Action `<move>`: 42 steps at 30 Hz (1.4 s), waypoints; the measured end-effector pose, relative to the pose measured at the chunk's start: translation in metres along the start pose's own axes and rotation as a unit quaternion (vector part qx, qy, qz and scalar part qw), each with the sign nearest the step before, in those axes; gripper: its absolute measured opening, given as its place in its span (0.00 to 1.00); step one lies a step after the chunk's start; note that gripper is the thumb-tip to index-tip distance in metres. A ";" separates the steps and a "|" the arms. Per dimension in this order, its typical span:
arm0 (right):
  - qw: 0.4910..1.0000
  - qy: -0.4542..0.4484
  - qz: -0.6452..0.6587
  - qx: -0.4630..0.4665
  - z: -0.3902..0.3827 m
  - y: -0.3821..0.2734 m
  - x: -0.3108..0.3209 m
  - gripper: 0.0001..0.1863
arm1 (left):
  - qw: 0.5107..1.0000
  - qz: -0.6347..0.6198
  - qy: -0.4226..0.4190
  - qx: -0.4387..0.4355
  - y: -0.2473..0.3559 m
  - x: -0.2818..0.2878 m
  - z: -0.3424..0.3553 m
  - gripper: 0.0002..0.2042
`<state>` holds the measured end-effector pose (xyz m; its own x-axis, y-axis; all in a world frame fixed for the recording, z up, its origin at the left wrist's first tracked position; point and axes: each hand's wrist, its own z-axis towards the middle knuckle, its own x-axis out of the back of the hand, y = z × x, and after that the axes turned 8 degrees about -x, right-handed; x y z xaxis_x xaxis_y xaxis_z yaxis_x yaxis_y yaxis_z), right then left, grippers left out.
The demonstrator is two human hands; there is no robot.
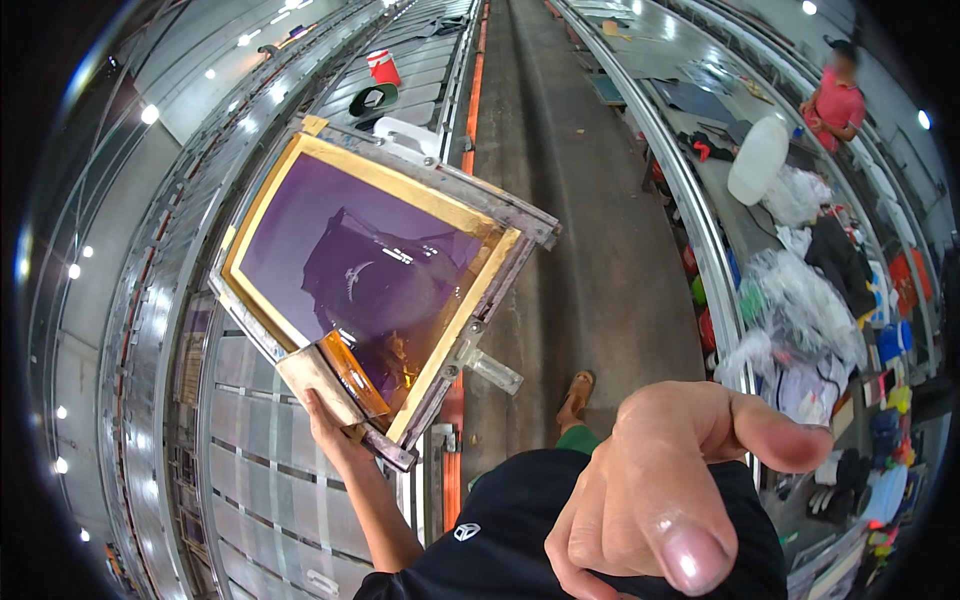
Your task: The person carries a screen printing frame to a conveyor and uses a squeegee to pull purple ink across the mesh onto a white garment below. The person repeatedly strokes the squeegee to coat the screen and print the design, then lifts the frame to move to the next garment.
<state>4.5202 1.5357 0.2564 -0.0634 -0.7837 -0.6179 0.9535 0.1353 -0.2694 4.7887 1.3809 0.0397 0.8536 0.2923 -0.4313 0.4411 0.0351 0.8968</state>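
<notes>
My left hand [335, 435] grips the lower left of a screen-printing frame [470, 350], which is held tilted over the left-hand rail. Its yellow-edged purple mesh [280, 230] carries a darker wet patch and some amber residue. A squeegee [315, 375] with a wooden handle and orange blade lies at the frame's lower corner, by my left fingers. My right hand [655, 480] is close to the camera at lower right, its index finger and thumb apart, the other fingers bent, holding nothing visible.
An aisle [560, 280] runs between long rails, one orange [470, 130]. On the left bed [260, 460] stands a red-and-white container [383, 68]. The right table holds a white jug [757, 160], plastic bags [800, 320] and cloths. A person in pink [840, 105] stands beyond it.
</notes>
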 end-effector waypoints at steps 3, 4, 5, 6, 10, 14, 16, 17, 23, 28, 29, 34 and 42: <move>0.998 -0.029 0.014 -0.062 0.005 -0.058 0.029 0.39 | 1.000 -0.004 -0.002 -0.010 -0.033 -0.051 0.026 0.29; 0.996 -0.046 0.018 -0.074 0.011 -0.078 0.039 0.39 | 1.000 -0.004 0.000 -0.024 -0.039 -0.081 0.027 0.28; 0.994 -0.084 0.018 -0.063 0.023 -0.091 0.053 0.39 | 0.999 -0.039 -0.025 -0.018 -0.052 -0.090 0.037 0.27; 0.995 -0.091 0.011 -0.048 0.031 -0.104 0.062 0.40 | 0.998 -0.050 -0.027 -0.018 -0.057 -0.104 0.042 0.27; 0.998 -0.055 -0.011 0.007 0.047 -0.156 0.092 0.41 | 0.996 -0.085 -0.025 -0.011 -0.075 -0.169 0.054 0.26; 0.996 -0.073 0.055 0.018 0.065 -0.196 0.138 0.44 | 0.998 -0.060 0.008 -0.007 -0.094 -0.194 0.068 0.25; 0.990 -0.082 0.117 0.001 0.076 -0.214 0.166 0.45 | 0.998 -0.036 0.032 -0.026 -0.098 -0.204 0.078 0.24; 0.984 -0.084 0.155 -0.020 0.083 -0.223 0.178 0.46 | 0.997 -0.021 0.058 -0.052 -0.105 -0.211 0.086 0.23; 0.962 0.030 0.243 -0.125 0.122 -0.260 0.260 0.46 | 0.990 -0.017 0.125 -0.063 -0.157 -0.266 0.142 0.20; 0.894 -0.031 0.352 -0.274 0.168 -0.276 0.342 0.44 | 0.976 0.000 0.203 -0.074 -0.187 -0.321 0.189 0.20; 0.872 -0.095 0.372 -0.305 0.175 -0.279 0.365 0.43 | 0.976 0.011 0.203 -0.084 -0.188 -0.329 0.197 0.21; 0.865 -0.100 0.272 -0.410 0.166 -0.353 0.419 0.37 | 0.966 0.066 0.201 -0.150 -0.216 -0.361 0.226 0.25; 0.886 -0.181 0.194 -0.381 0.205 -0.405 0.553 0.34 | 0.973 0.049 0.209 -0.086 -0.276 -0.413 0.302 0.22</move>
<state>4.1595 0.9235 0.1752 0.4555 -0.7129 -0.5332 0.3987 0.6989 -0.5938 4.3985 0.9618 -0.0599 0.6859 0.6640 -0.2979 0.2797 0.1374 0.9502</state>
